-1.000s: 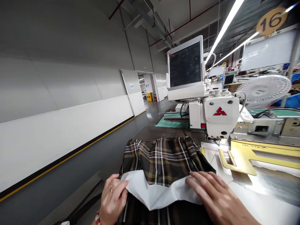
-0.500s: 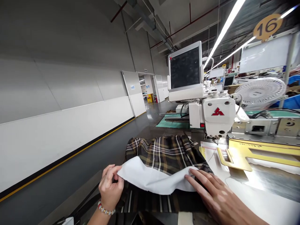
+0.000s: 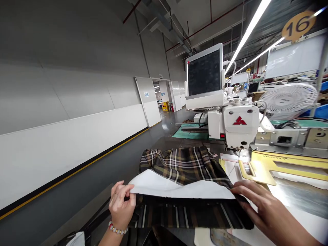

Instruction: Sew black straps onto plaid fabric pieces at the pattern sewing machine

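"Pinching anything on your feed?"

"Yes, I see the left hand's (image 3: 122, 204) thumb and fingertips closed on one end of a white strip (image 3: 159, 186), which stretches across to the right hand (image 3: 263, 201)."

"Is that one gripping too?"

"Can't tell from here; its fingertips touch the strip's other end, but its thumb tip is hidden."

"And the plaid cloth (image 3: 183, 164)?"

"Between and beyond both hands, its middle covered by the strip. Left of the left hand, something white (image 3: 77, 240) is cut off, unidentifiable."
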Demonstrator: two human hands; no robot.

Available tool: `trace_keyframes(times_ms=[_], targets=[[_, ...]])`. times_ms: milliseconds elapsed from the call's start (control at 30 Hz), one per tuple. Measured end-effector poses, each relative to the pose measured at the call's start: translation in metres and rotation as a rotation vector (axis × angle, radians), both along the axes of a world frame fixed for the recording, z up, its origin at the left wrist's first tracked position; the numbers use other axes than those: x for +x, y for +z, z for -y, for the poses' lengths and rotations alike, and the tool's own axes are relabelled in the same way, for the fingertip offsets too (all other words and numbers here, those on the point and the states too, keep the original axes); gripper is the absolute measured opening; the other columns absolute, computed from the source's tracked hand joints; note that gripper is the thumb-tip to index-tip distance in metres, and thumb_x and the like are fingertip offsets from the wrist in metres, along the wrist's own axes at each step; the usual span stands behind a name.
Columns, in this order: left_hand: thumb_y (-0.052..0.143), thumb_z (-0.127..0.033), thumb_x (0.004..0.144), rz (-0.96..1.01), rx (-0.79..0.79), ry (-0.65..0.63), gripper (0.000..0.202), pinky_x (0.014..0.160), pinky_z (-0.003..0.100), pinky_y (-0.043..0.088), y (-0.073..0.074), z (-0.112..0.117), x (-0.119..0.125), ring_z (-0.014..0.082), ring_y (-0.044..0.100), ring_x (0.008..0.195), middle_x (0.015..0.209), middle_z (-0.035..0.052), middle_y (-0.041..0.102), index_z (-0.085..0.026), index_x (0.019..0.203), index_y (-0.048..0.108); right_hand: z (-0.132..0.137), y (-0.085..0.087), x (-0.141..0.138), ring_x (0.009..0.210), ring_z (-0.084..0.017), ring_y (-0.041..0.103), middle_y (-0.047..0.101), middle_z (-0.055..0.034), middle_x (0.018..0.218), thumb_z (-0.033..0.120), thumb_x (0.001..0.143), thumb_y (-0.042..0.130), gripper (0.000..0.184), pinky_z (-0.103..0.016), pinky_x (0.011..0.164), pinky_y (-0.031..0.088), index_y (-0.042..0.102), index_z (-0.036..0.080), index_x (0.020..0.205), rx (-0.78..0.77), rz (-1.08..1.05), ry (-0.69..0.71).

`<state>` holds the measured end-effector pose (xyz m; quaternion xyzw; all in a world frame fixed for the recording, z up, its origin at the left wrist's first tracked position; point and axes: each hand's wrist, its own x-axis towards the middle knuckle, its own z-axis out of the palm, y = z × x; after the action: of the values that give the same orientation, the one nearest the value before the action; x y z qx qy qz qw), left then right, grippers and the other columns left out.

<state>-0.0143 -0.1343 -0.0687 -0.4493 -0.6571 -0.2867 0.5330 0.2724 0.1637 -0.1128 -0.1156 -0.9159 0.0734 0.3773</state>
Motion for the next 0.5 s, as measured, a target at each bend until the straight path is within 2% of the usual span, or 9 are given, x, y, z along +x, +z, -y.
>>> trace_keyframes(times_ms=[133,200,267,333,400,500], targets=[[0.053,-0.003,0.076,0.002,-0.032,-0.056,0.025,0.087,0.041,0.049,-0.008,0.003,0.004,0.0148,0.057,0.065,0.065,-0.0036,0.052,-0.021,0.094,0.057,0.012,-0.003,-0.004,0.105,-0.026,0.054,0.055,-0.0079,0.121,0.014,0.074,0.049,0.044,-0.043,0.086,0.047,0.055,0.026,0.116,0.175,0.021,0.011],[0.056,-0.006,0.076,0.022,-0.035,-0.063,0.026,0.087,0.043,0.048,-0.013,0.006,0.002,0.0174,0.058,0.071,0.073,-0.0004,0.058,-0.020,0.098,0.057,0.018,0.002,-0.010,0.109,-0.025,0.052,0.055,-0.0069,0.124,0.014,0.081,0.048,0.041,-0.043,0.091,0.043,0.054,0.027,0.119,0.251,0.047,0.106],[0.055,-0.011,0.078,0.099,-0.051,-0.026,0.024,0.086,0.046,0.047,-0.020,0.011,-0.003,0.0213,0.059,0.081,0.084,0.0038,0.061,-0.021,0.100,0.058,0.021,0.008,-0.015,0.108,-0.023,0.053,0.059,-0.0053,0.119,0.019,0.087,0.048,0.031,-0.040,0.092,0.042,0.057,0.028,0.114,0.256,0.071,0.227],[0.051,-0.016,0.080,0.254,-0.086,0.019,0.022,0.085,0.047,0.047,-0.027,0.019,-0.009,0.0252,0.058,0.090,0.096,0.0066,0.062,-0.022,0.097,0.061,0.021,0.011,-0.016,0.106,-0.022,0.054,0.063,-0.0047,0.111,0.023,0.089,0.047,0.023,-0.039,0.091,0.042,0.061,0.027,0.106,0.144,0.062,0.263],[0.049,-0.022,0.080,0.467,-0.108,0.008,0.021,0.088,0.048,0.045,-0.032,0.026,-0.014,0.0273,0.057,0.099,0.106,0.0068,0.061,-0.024,0.093,0.065,0.017,0.010,-0.016,0.102,-0.022,0.056,0.065,-0.0051,0.104,0.025,0.089,0.045,0.021,-0.039,0.088,0.044,0.063,0.026,0.099,-0.034,0.010,0.217],[0.053,-0.033,0.081,0.820,0.005,-0.156,0.023,0.095,0.044,0.043,-0.027,0.027,-0.015,0.0274,0.055,0.108,0.117,0.0050,0.060,-0.024,0.098,0.066,0.012,0.007,-0.012,0.097,-0.023,0.059,0.067,-0.0062,0.097,0.032,0.088,0.045,0.022,-0.038,0.085,0.048,0.066,0.024,0.090,-0.378,-0.043,0.121]])
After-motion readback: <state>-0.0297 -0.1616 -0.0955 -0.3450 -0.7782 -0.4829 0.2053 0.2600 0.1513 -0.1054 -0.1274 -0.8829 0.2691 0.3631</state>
